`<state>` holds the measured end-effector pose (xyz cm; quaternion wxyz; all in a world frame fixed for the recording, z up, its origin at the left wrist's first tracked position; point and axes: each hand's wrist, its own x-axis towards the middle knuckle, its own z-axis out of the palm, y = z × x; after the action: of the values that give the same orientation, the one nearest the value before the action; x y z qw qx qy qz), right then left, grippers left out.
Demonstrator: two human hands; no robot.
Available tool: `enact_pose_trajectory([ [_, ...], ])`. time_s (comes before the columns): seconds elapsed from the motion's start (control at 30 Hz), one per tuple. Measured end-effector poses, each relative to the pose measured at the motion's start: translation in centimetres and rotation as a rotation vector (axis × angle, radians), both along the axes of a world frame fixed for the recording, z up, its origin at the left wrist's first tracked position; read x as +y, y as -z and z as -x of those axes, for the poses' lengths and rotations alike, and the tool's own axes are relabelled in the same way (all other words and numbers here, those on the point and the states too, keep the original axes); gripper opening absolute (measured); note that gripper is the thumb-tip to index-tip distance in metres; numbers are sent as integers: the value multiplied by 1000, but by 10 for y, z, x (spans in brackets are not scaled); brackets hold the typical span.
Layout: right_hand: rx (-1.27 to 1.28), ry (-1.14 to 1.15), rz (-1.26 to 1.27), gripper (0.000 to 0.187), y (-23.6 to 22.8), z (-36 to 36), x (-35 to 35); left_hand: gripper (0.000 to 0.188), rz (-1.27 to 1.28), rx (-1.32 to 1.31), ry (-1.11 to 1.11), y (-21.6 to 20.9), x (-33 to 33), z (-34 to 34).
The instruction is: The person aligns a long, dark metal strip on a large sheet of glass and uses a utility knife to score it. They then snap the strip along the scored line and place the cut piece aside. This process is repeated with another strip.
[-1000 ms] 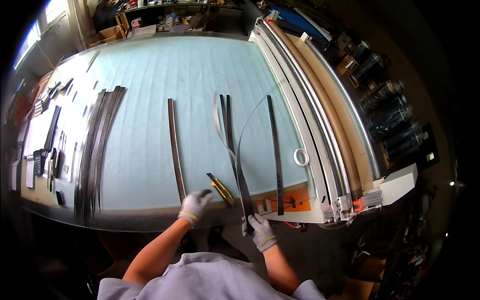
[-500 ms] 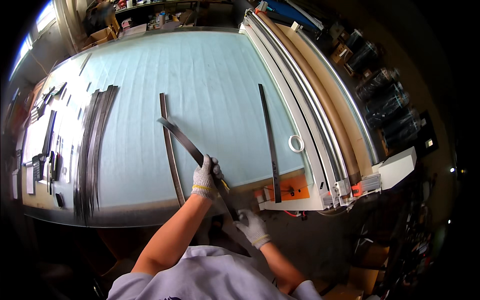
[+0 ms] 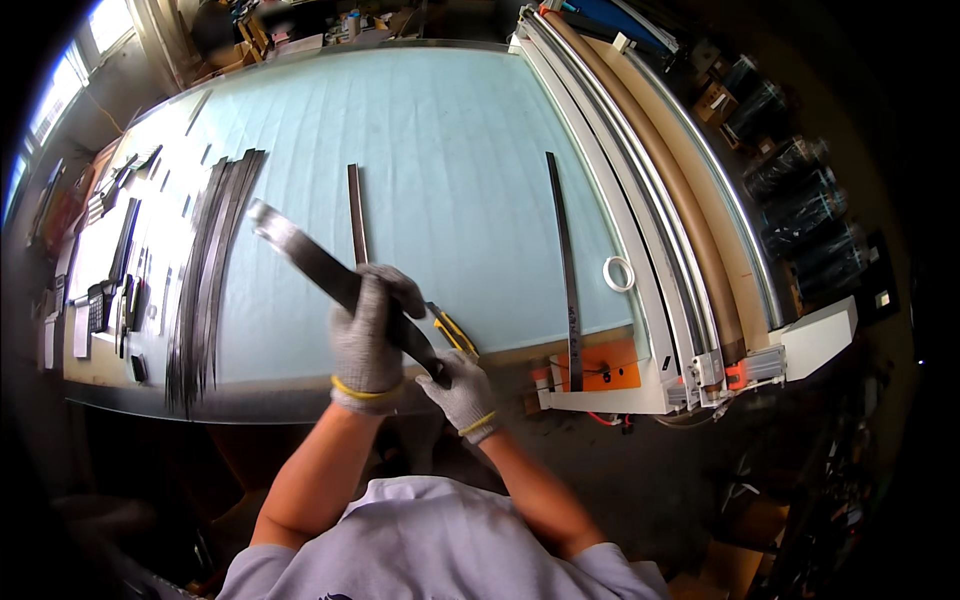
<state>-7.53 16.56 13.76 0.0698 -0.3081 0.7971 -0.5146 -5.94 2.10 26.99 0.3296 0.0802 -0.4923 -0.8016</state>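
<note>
A long dark flat strip slants up from the near edge of the table, its far end raised and a little blurred. My left hand, in a grey knit glove with a yellow cuff, is closed around the middle of this strip. At its lower end, my right hand, gloved alike, pinches the strip. Just beyond my right hand a yellow and black utility knife lies on the table. Behind my left hand, another dark strip lies on the pale blue surface, its near part hidden.
A bundle of dark strips lies at left on the table, beside a calculator. At right are a single strip, a white tape ring, an orange plate and a long roller frame.
The held strip has been lifted and swung left, with my left hand higher and further left. My right hand has come up closer to the left. The view has shifted slightly.
</note>
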Motion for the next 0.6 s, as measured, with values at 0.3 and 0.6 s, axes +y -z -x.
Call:
enact_pose_trajectory([
  [0.3, -57, -121, 36, 41, 33, -13, -15, 25, 117, 132, 29, -59, -62, -60],
  [0.6, -95, -88, 1, 34, 87, -12, -16, 26, -32, 143, -10, -30, -77, -98],
])
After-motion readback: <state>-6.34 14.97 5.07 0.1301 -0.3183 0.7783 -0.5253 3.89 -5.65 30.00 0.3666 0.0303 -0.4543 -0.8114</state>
